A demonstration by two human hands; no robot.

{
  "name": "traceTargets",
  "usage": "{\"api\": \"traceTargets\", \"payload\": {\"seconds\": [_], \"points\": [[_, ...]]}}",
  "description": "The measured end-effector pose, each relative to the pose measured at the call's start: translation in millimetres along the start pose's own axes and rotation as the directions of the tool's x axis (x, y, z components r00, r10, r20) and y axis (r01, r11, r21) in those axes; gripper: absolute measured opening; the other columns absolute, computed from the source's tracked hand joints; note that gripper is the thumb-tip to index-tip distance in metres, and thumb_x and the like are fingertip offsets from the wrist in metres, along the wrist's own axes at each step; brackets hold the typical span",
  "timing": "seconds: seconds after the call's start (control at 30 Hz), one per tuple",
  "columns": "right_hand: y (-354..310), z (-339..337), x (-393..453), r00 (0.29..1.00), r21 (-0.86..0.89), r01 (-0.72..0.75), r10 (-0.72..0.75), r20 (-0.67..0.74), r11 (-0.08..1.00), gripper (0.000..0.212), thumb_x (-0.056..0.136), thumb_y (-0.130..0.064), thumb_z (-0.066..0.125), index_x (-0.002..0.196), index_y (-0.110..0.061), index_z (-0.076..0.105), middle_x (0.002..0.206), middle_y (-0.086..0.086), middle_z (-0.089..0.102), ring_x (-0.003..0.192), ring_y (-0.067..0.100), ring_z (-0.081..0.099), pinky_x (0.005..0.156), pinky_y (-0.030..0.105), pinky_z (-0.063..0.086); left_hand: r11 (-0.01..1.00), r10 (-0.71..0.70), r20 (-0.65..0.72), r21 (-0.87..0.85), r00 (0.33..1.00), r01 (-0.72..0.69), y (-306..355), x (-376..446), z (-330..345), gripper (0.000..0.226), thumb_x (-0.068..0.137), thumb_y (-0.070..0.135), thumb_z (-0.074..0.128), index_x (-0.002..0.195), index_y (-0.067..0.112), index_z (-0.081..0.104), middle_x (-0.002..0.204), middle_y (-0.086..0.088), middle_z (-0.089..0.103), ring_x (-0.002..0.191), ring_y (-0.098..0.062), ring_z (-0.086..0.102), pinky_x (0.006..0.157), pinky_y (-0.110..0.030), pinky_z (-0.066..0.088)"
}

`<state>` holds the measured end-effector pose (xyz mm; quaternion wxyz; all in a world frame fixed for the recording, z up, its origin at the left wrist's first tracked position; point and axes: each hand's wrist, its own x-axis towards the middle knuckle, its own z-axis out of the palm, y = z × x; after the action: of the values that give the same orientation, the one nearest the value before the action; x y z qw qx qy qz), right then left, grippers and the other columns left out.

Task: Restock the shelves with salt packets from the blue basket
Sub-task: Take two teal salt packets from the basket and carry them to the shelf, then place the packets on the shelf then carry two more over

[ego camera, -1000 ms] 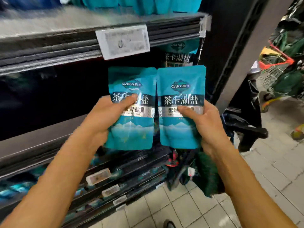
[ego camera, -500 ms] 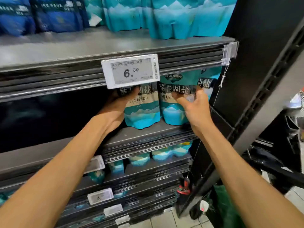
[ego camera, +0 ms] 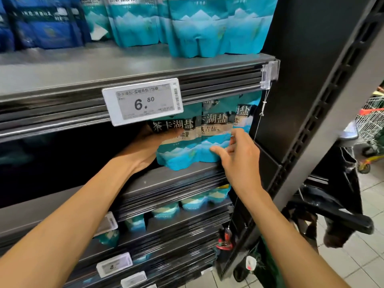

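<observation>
I'm at the middle shelf (ego camera: 166, 183) now; my left hand (ego camera: 145, 148) grips one teal salt packet (ego camera: 176, 150) from its side, thumb across the front; my right hand (ego camera: 234, 154) rests with fingers spread loose on the packet beside it (ego camera: 214, 142); a third packet (ego camera: 244, 117) stands at the far right. So three upright at the shelf's front edge, two of them barely set down; the dark stretch to the left looks unfilled. The blue basket isn't in view; I can't tell what's left.

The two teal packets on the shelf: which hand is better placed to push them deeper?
Probably the right hand: its fingers lie on the packets' fronts. The left hand grips the left packet's side.
</observation>
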<state>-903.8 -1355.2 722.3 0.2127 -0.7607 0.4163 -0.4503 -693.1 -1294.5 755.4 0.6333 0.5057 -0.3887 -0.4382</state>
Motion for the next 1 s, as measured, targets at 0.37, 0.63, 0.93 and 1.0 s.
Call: {"api": "traceTargets", "payload": {"seconds": [0.37, 0.63, 0.93, 1.0], "points": [[6, 9, 4, 0.998, 0.037, 0.016, -0.014, -0.054, 0.999, 0.044, 0.087, -0.016, 0.077, 0.120, -0.010, 0.048, 0.104, 0.007, 0.050, 0.077, 0.017, 0.056, 0.081, 0.032, 0.054, 0.985, 0.130, -0.019, 0.118, 0.991, -0.127, -8, 5, 17, 0.064, 0.067, 0.008, 0.080, 0.127, 0.002, 0.058, 0.116, -0.009, 0.072, 0.110, -0.027, 0.069, 0.099, -0.041, 0.054], [4, 1, -16, 0.987, 0.164, 0.090, -0.066, -0.146, 0.982, 0.025, 0.090, -0.010, 0.070, 0.109, -0.012, 0.053, 0.087, 0.003, 0.054, 0.065, 0.015, 0.054, 0.068, 0.029, 0.052, 0.980, 0.132, -0.152, 0.169, 0.980, -0.105, -5, -6, 5, 0.086, 0.054, 0.028, 0.091, 0.130, 0.007, 0.058, 0.119, -0.001, 0.073, 0.114, -0.018, 0.068, 0.097, -0.033, 0.054], [-32, 0, -67, 0.981, 0.633, -0.077, -0.054, 0.186, 0.771, 0.012, 0.098, -0.015, 0.059, 0.092, -0.005, 0.060, 0.070, 0.015, 0.060, 0.054, 0.021, 0.053, 0.051, 0.023, 0.045, 0.877, 0.431, -0.448, 0.414, 0.784, -0.245, -8, -106, -9, 0.006, 0.097, 0.018, 0.064, 0.102, 0.020, 0.061, 0.093, 0.008, 0.069, 0.085, -0.002, 0.067, 0.072, -0.018, 0.053], [-39, 6, -83, 0.952, 0.686, -0.167, -0.065, 0.299, 0.708, 0.012, 0.101, -0.009, 0.057, 0.092, 0.000, 0.059, 0.069, 0.017, 0.061, 0.051, 0.017, 0.053, 0.048, 0.017, 0.043, 0.865, 0.459, -0.462, 0.428, 0.759, -0.263, -8, -140, -15, 0.003, 0.096, 0.018, 0.062, 0.097, 0.020, 0.064, 0.087, 0.006, 0.069, 0.075, -0.001, 0.065, 0.063, -0.015, 0.050]]}}
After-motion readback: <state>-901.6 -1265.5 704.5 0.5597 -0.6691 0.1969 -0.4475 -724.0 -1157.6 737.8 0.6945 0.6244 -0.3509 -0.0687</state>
